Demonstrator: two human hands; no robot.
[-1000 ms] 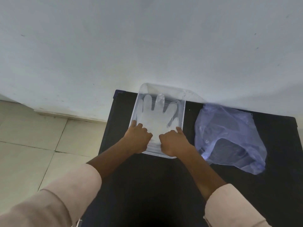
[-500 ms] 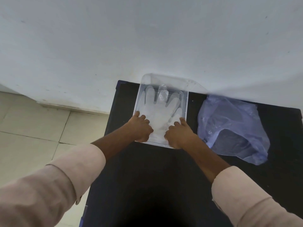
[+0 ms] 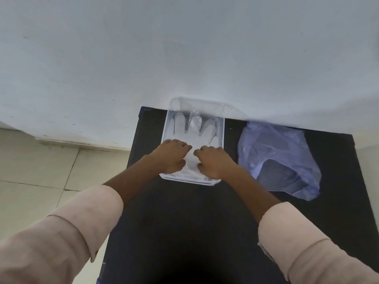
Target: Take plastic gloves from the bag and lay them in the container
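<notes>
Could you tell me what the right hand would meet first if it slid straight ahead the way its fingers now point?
The right hand already rests on the plastic glove in the container. Going on, it would probably slide along the glove's fingers, then meet the container's far wall; depth there is unclear.

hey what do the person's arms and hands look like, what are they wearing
Both hands are bare: left hand and right hand show no rings, watch or gloves. Each arm wears a pale pink long sleeve pushed back to mid-forearm, leaving the forearms uncovered. The left sleeve has a folded cuff with an edge seam; the right sleeve shows a similar seam.
</notes>
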